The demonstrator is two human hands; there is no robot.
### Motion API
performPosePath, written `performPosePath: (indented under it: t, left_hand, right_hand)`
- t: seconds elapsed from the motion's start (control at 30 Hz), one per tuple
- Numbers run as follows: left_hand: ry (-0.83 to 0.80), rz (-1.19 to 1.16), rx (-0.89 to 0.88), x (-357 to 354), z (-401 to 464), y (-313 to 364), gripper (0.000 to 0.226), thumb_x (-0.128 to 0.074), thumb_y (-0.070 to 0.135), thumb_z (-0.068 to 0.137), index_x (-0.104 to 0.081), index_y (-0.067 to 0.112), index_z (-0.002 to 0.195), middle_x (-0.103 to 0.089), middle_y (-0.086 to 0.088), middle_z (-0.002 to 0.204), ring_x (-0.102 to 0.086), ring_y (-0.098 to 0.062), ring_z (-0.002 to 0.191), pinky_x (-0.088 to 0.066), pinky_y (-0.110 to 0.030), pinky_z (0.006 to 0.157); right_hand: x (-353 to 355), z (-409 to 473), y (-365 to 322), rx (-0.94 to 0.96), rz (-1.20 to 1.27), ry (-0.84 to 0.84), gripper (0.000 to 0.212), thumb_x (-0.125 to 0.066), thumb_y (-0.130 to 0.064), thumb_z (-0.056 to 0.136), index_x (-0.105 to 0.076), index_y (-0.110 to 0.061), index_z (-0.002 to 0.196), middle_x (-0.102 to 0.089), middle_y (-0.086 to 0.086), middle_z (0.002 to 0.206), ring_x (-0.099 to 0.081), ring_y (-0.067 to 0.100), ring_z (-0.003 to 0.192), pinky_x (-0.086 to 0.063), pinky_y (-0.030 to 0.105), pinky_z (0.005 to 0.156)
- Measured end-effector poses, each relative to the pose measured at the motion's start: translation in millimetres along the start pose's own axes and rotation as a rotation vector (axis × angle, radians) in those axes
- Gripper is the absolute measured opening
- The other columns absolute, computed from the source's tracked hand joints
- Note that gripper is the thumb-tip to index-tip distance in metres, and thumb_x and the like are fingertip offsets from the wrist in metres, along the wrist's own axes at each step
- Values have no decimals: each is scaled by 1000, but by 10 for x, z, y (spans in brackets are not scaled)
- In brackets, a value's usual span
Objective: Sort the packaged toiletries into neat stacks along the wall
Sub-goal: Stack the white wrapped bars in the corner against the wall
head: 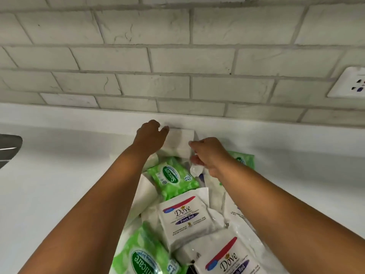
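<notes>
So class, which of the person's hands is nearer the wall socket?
The right hand: it is the one on the wall socket's side, though well below it. The left hand is farther left.

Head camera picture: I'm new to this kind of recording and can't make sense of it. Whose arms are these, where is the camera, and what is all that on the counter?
There is no machine here. A person wears a camera on the head, so you look forward and down along their own two bare arms. The left hand and the right hand both reach to a white pack near the brick wall; the fingers seem to grip its sides. On the white counter lies a loose pile: green Sanicare packs and white Dove packs, overlapping. A wall socket shows at the right edge. The grey thing at the far left is cut off, so I cannot tell what it is.
</notes>
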State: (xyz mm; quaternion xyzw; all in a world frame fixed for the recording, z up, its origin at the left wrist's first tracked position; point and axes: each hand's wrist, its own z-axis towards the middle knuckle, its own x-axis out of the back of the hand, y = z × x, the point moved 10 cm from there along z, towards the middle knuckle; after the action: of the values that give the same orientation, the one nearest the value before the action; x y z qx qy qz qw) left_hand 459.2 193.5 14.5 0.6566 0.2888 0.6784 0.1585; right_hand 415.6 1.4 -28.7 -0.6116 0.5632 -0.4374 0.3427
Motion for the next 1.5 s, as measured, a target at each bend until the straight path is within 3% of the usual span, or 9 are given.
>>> performPosePath:
  t: [0.13,0.33,0.53,0.63,0.7,0.93,1.1,1.23,1.5]
  left_hand:
    - [-45,298,50,-142,263,-138,53,-40,51,95,-52,8,124,-55,-15,128,-50,-36,119,-41,-40,95]
    - [-23,457,74,-188,317,-170,41,-36,48,96,-54,16,115,-59,-6,121,-51,-29,115,-33,-39,92]
    - [138,315,27,46,109,8,38,-43,43,94,-54,16,118,-61,-6,115,-52,-29,112,-35,-40,88]
    - [202,75,-19,196,-65,118,43,-49,41,92,-53,15,126,-61,-5,121,-54,-28,113,-41,-38,91]
    - [214,-90,-72,241,-203,221,42,-53,35,91,-54,11,126,-63,-4,116,-58,-23,102,-42,-29,83]
    - [112,-447,-97,30,-884,719,21,-61,23,88,-60,22,109,-66,7,98,-65,-15,88,-50,-29,81]
    - [-4,-551,-154,-427,-1448,1272,23,-64,18,87,-55,31,103,-62,19,87,-64,-4,76,-46,-15,60]
    - [-86,-554,-179,-915,-1817,1728,28,-64,18,87,-58,25,113,-64,10,92,-65,-17,82,-51,-27,76]
    - [-269,-637,-90,-2294,-2355,2576,40,-66,19,87,-55,19,125,-62,4,106,-64,-12,83,-52,-29,79]
  right_hand:
    - [-96,234,-58,37,-175,56,21,-59,-21,90,-56,-1,85,-59,10,58,-63,26,52,-50,33,60]
    - [-140,296,-129,82,-333,81,25,-55,-21,92,-51,-7,71,-60,6,50,-62,20,46,-35,12,39]
    - [-81,216,-226,202,-306,154,28,-56,-21,88,-46,-10,64,-69,21,71,-70,30,59,-53,33,56]
    - [24,66,-317,298,-255,192,28,-56,-22,85,-48,-7,63,-64,19,64,-68,32,58,-57,50,60]
    - [162,-63,-362,342,-232,237,26,-56,-25,81,-52,-5,65,-62,17,65,-67,35,63,-56,52,60]
    - [992,-749,-388,445,-223,377,8,-60,-19,86,-63,-13,89,-60,-5,81,-58,17,79,-41,27,66]
    - [1828,-1139,-42,439,-95,461,9,-62,-18,87,-65,-20,96,-63,-6,86,-60,14,84,-46,25,72]
    - [2536,-1382,284,396,-18,520,18,-64,-20,88,-64,-23,106,-62,-10,91,-59,5,81,-43,16,67]
    - [3958,-1644,1013,298,-27,618,14,-62,-19,89,-60,-30,97,-59,-12,90,-59,8,81,-41,17,65]
